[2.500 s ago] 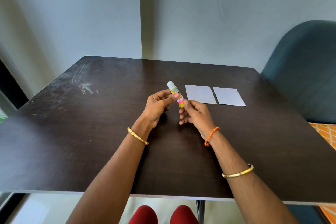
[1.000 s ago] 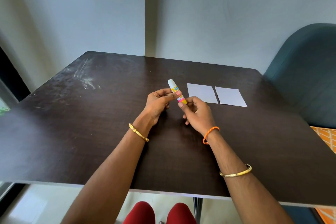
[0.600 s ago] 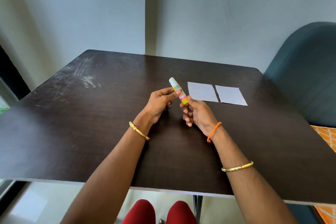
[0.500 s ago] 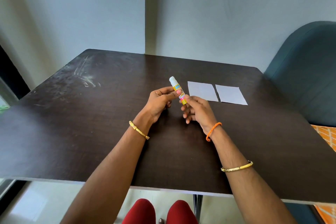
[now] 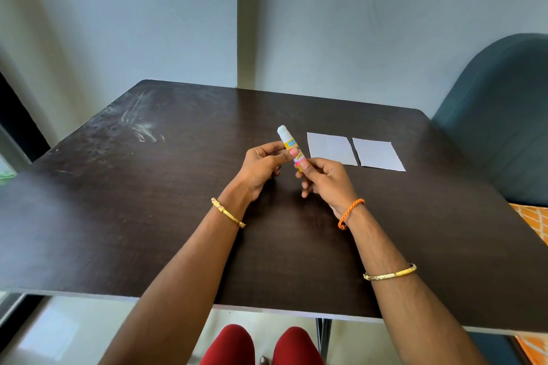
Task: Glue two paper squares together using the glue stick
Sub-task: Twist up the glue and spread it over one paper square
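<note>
On the far left of the dark worktop point(image 5: 118, 216) there are pale scuff marks point(image 5: 142, 127), well apart from the action. Near the middle, the left hand point(image 5: 261, 169) pinches the upper barrel of the glue stick point(image 5: 292, 147) between thumb and fingers, just below the white cap point(image 5: 283, 132). The right hand point(image 5: 326, 184) pinches the stick's pink lower end with thumb and forefinger, its other fingers loosely curled beneath. The stick is held off the worktop, its long axis leaning up and away with the cap end tipped slightly left, so the cap points away from the person.

To the right of both hands and a little farther back, the two paper squares lie flat on the worktop: the left paper square point(image 5: 331, 148) just beside the right paper square point(image 5: 378, 155), a narrow gap between them. The right hand is the nearer one to them. The cap appears to be on, so uncapping is likely the step in hand; after that the stick must travel right and away to reach the nearer square. At the far right stands a teal chair point(image 5: 498, 115).
</note>
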